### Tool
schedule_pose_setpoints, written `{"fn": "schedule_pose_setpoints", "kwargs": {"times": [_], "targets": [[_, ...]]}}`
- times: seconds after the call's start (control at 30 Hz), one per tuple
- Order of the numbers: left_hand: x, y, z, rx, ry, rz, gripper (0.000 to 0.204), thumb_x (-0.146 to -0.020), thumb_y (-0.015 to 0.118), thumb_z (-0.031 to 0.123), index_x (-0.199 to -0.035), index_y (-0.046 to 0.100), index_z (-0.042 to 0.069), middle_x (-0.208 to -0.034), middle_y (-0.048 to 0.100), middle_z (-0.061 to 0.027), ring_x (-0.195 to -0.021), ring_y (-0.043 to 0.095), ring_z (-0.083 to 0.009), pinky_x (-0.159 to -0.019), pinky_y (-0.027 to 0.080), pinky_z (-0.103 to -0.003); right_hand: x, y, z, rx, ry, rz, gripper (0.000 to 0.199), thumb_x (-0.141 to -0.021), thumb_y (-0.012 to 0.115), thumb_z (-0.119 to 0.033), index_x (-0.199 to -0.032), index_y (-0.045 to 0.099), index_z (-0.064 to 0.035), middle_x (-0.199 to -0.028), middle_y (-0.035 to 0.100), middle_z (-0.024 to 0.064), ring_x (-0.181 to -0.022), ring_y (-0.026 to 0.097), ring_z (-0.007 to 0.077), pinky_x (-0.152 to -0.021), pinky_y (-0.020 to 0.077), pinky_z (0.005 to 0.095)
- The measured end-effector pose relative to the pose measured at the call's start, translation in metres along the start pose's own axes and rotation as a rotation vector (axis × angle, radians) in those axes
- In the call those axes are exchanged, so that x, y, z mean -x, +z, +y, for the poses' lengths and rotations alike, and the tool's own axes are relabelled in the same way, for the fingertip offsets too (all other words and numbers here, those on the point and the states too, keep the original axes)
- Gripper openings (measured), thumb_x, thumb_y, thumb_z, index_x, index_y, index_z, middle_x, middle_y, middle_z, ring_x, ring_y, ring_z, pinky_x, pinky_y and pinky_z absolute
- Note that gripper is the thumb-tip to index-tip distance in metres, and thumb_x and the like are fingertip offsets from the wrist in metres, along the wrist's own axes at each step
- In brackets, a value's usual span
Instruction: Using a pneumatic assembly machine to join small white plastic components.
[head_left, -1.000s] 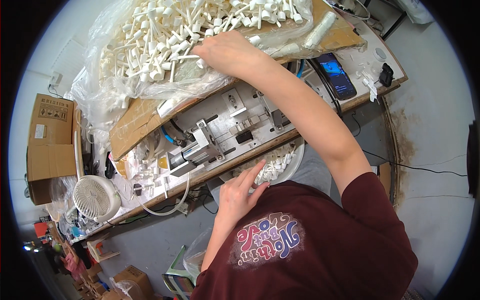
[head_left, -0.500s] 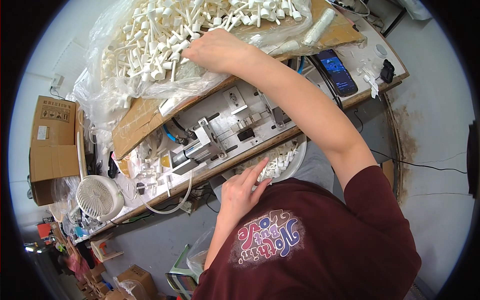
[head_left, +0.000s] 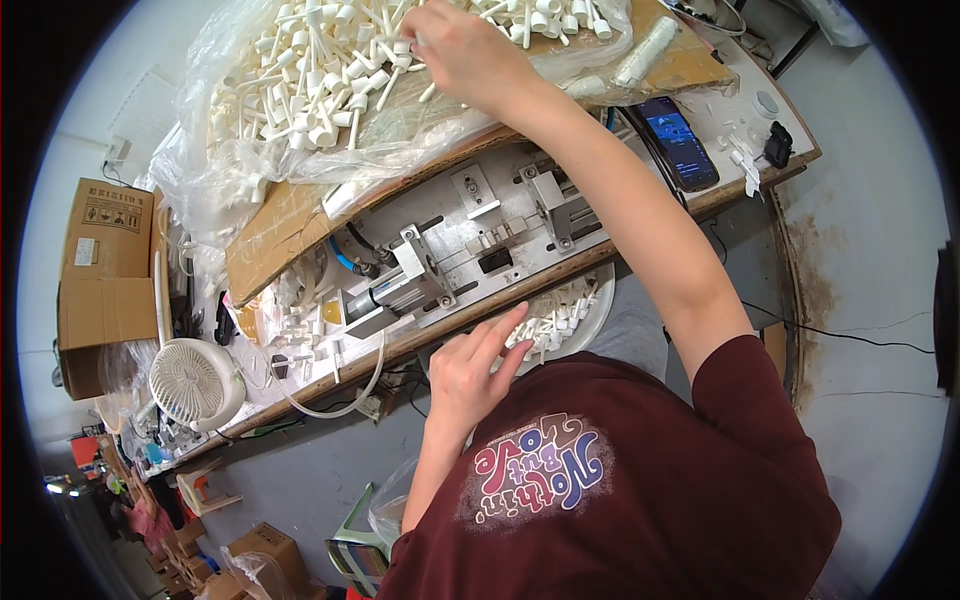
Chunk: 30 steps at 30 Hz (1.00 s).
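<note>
My right hand (head_left: 465,55) is stretched out over a large heap of white plastic pieces (head_left: 310,95), each with a cup-like head and a thin stem. Its fingers are curled at the heap's near right side; whatever lies between them is hidden. The heap sits in a clear plastic bag (head_left: 180,165) on a cardboard sheet (head_left: 270,235). Low in front of my body, my left hand (head_left: 468,375) has its fingers stretched and its thumb apart. Its fingertips are beside a round, pale tub (head_left: 603,312) holding more white pieces (head_left: 555,322).
Under the cardboard's near edge stands a metal fixture (head_left: 410,275) with clamps and a small block (head_left: 497,235). A phone (head_left: 675,145) lies on the bench at right, near a black clip-like object (head_left: 778,145). A white fan (head_left: 197,385) and carton (head_left: 105,270) are at left.
My right hand has moved away from me and slightly right across the heap. My left hand has shifted slightly left, its fingers still stretched.
</note>
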<state>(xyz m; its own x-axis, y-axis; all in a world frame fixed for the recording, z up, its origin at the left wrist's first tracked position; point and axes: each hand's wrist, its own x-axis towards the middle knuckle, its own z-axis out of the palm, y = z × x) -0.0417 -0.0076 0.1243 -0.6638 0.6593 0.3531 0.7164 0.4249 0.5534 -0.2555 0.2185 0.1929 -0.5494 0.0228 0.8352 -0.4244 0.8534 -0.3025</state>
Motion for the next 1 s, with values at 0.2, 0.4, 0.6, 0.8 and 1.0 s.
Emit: {"fn": "schedule_pose_setpoints", "kwargs": {"times": [0.2, 0.4, 0.6, 0.8, 1.0], "targets": [[-0.018, -0.017, -0.001, 0.124, -0.038, 0.348, 0.041, -0.080, 0.074, -0.007, -0.119, 0.068, 0.002, -0.102, 0.072, -0.0128, -0.077, 0.069, -0.0153, -0.067, 0.056, -0.027, 0.020, -0.046, -0.030, -0.591, 0.339, -0.035, 0.010, -0.096, 0.058, -0.007, -0.103, 0.063, -0.0026, -0.095, 0.066, 0.0053, -0.073, 0.065, 0.0112, -0.060, 0.0515, 0.0260], [-0.039, -0.025, -0.003, 0.210, -0.053, 0.462, 0.044, -0.080, 0.072, -0.011, -0.123, 0.066, -0.001, -0.120, 0.065, -0.0178, -0.094, 0.069, -0.0205, -0.076, 0.061, -0.031, 0.105, -0.086, -0.079, -1.530, 0.967, -0.615, 0.012, -0.097, 0.062, -0.011, -0.103, 0.060, -0.0011, -0.081, 0.064, 0.0023, -0.065, 0.058, 0.0059, -0.055, 0.0430, 0.0203], [-0.032, -0.016, -0.001, 0.147, 0.002, 0.366, 0.039, -0.072, 0.077, -0.008, -0.110, 0.072, 0.002, -0.100, 0.067, -0.0093, -0.085, 0.069, -0.0191, -0.067, 0.057, -0.028, 0.134, -0.102, -0.084, -1.531, 1.145, -0.761, 0.019, -0.099, 0.061, -0.014, -0.113, 0.058, -0.0015, -0.082, 0.062, 0.0008, -0.060, 0.055, 0.0041, -0.053, 0.0437, 0.0195], [-0.022, -0.004, -0.001, 0.164, -0.114, 0.296, 0.036, -0.072, 0.082, -0.004, -0.106, 0.072, -0.001, -0.099, 0.065, -0.0095, -0.084, 0.068, -0.0163, -0.070, 0.061, -0.027, 0.143, -0.118, -0.078, -1.295, 1.102, -0.468, 0.019, -0.094, 0.067, -0.009, -0.111, 0.059, -0.0024, -0.089, 0.065, 0.0033, -0.059, 0.053, 0.0035, -0.051, 0.0428, 0.0181], [-0.024, 0.027, -0.019, -0.199, -0.029, 0.276, 0.027, -0.076, 0.081, 0.014, -0.102, 0.074, 0.006, -0.118, 0.072, -0.0066, -0.076, 0.071, -0.0198, -0.064, 0.054, -0.029, 0.143, -0.137, -0.078, -1.305, 1.079, -0.188, 0.018, -0.093, 0.067, -0.005, -0.110, 0.061, -0.0005, -0.099, 0.068, 0.0084, -0.079, 0.063, 0.0090, -0.070, 0.0516, 0.0227]]}}
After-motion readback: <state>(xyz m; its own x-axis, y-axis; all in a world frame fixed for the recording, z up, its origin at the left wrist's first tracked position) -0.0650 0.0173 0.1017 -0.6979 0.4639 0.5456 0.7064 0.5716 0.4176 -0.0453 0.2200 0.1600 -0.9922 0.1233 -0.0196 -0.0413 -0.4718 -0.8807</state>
